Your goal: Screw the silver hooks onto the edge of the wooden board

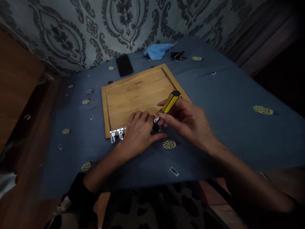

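A wooden cabinet door panel (138, 92) lies flat on a blue patterned cloth (226, 105). My right hand (188, 122) is wrapped around a screwdriver with a yellow and black handle (171, 101), its tip pointing down at the panel's near edge. My left hand (139, 132) rests curled over the near edge, fingers closed on a small metal part I can barely see. A silver metal hinge (116, 134) sticks out from the edge just left of my left hand.
A black phone (124, 65), a crumpled blue cloth (157, 51) and a bunch of keys (178, 56) lie beyond the panel. Small screws and bits (89, 93) are scattered left of it. A patterned wall rises behind; a wooden cabinet side (16, 82) stands at the left.
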Tool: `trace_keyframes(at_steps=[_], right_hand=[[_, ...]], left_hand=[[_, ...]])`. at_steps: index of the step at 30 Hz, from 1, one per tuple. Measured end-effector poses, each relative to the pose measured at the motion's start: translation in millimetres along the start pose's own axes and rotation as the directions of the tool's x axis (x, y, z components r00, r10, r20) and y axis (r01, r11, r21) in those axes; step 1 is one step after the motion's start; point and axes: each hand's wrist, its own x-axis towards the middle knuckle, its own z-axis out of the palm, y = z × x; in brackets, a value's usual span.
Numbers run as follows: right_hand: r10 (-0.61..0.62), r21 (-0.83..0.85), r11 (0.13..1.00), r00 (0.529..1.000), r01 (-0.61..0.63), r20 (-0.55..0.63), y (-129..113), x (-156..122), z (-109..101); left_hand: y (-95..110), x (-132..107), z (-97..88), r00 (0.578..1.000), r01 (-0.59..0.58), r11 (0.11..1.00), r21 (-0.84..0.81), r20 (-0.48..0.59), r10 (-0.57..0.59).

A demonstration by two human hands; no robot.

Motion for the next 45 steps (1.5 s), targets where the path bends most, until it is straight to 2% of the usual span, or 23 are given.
trace_keyframes(at_steps=[8, 13, 19, 26, 28, 33, 35, 42, 45], right_hand=[[0.006, -0.05, 0.999, 1.0, -0.005, 0.015, -8.0, 0.6, -3.6], [-0.017, -0.118, 0.993, 0.998, 0.01, -0.058, -22.1, 0.8, -7.8], [0.011, -0.02, 1.0, 0.99, -0.013, -0.138, -33.9, 2.8, -5.7], [-0.031, 0.002, 0.999, 0.977, 0.032, -0.209, -34.2, 11.4, 2.2], [-0.051, 0.015, 0.998, 0.98, 0.055, -0.192, -34.1, 12.6, 1.6], [-0.059, 0.001, 0.998, 0.998, 0.059, -0.027, -38.7, 9.0, -7.2], [-0.058, -0.024, 0.998, 0.998, 0.057, -0.008, -39.2, 7.1, -9.7], [-0.161, -0.128, 0.982, 0.966, 0.136, -0.205, -30.7, 10.5, 1.3], [-0.265, -0.151, 0.963, 0.9, 0.225, -0.347, -31.4, 11.3, 9.7]], left_hand=[[1.6, -0.1, 8.3, 0.998, 0.065, 0.998, 0.019, -0.005, -0.065], [1.1, -1.2, 9.6, 0.997, 0.082, 0.996, -0.022, 0.002, -0.082], [1.9, -0.5, 7.8, 0.995, 0.097, 0.995, -0.04, 0.018, -0.096], [2.6, -0.8, 8.9, 0.996, 0.085, 0.995, -0.047, 0.041, -0.084], [2.6, -0.9, 9.2, 0.996, 0.084, 0.996, -0.044, 0.037, -0.082], [2.1, -0.5, 8.8, 0.996, 0.086, 0.995, -0.051, 0.041, -0.084], [1.8, -0.5, 8.9, 0.996, 0.084, 0.995, -0.056, 0.044, -0.082], [1.4, -1.5, 11.3, 0.997, 0.071, 0.995, -0.064, 0.017, -0.07], [1.0, -1.9, 12.1, 0.998, 0.067, 0.995, -0.073, 0.007, -0.067]])
